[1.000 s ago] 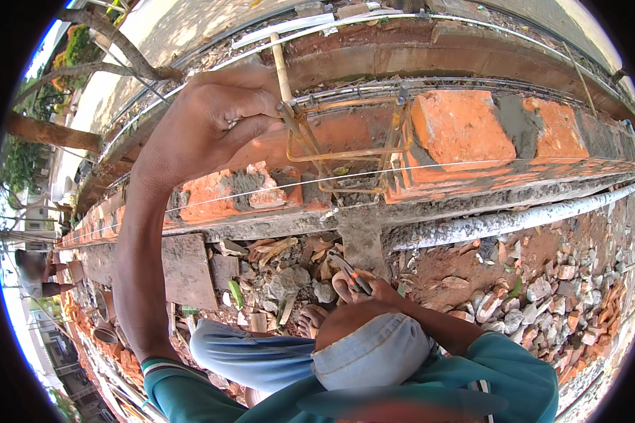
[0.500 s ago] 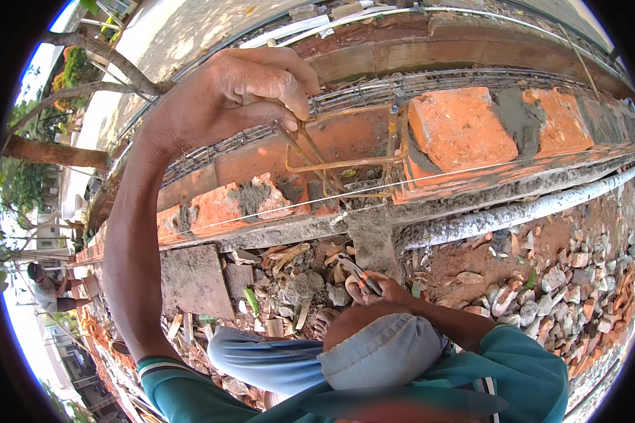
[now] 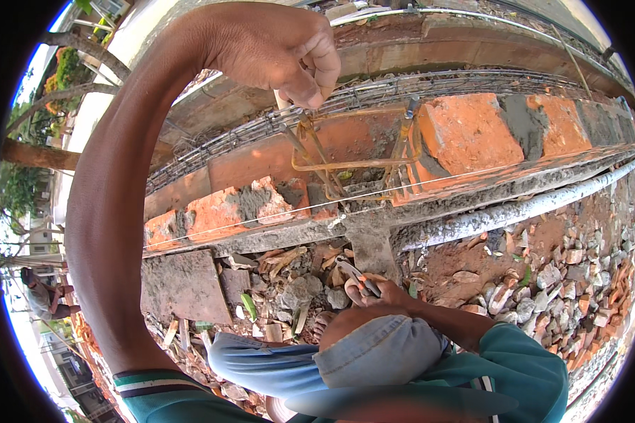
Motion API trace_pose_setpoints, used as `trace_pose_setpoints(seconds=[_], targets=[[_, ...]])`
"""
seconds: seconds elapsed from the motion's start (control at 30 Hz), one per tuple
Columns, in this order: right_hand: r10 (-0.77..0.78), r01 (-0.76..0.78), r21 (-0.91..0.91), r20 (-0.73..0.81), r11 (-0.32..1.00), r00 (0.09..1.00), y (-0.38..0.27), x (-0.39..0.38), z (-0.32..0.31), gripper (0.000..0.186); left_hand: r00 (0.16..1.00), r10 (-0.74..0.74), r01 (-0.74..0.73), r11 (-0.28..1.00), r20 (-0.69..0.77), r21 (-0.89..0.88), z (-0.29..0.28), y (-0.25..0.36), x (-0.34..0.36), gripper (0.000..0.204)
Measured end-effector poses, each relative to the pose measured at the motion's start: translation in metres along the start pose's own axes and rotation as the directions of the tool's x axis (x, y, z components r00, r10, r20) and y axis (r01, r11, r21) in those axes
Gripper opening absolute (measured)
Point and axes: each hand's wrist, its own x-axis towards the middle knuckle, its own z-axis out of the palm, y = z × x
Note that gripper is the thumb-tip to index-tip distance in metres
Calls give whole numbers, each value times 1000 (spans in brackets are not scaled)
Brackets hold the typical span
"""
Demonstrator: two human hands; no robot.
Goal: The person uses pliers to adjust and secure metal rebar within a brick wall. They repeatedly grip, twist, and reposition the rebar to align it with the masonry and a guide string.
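Observation:
My left hand (image 3: 300,67) is raised with its fingers pinched together, just above the upright rusty rebar (image 3: 294,144). Whether a thin piece sits between the fingertips is hidden. Around the bars runs a bent rusty stirrup (image 3: 353,166), in the gap between two stretches of brick wall. Low beside my knee, my right hand (image 3: 384,299) grips pincers (image 3: 351,271) with orange and black handles, their jaws pointing toward the wall. Mortared orange bricks (image 3: 473,134) stand right of the gap, and a lower brick course (image 3: 222,209) lies to its left.
A taut string (image 3: 261,218) crosses in front of the bricks. At right lie a mortar-spattered white pipe (image 3: 515,211) and a heap of rubble (image 3: 543,303). A flat slab (image 3: 183,285) rests at left. Long reinforcing bars (image 3: 473,77) run behind the wall. Another person (image 3: 46,292) is far left.
My left hand has risen and shifted slightly right, away from the top of the rebar. My right hand still holds the pincers in nearly the same place.

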Motion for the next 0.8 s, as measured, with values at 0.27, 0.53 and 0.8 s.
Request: trace_pose_setpoints(seconds=[0.27,0.53,0.8], targets=[[111,-114,-43,-59,993,992,14,5,6,51,940,8,-207,808,-341,-552,76,-52,-49,14],[146,-147,-10,-88,989,985,-3,-4,3,47,802,184,-193,980,-569,44,87,-13,-71,10],[137,-134,38,-87,990,987,4,0,4,42,782,428,-313,898,-453,308,52,-14,-56,9]])
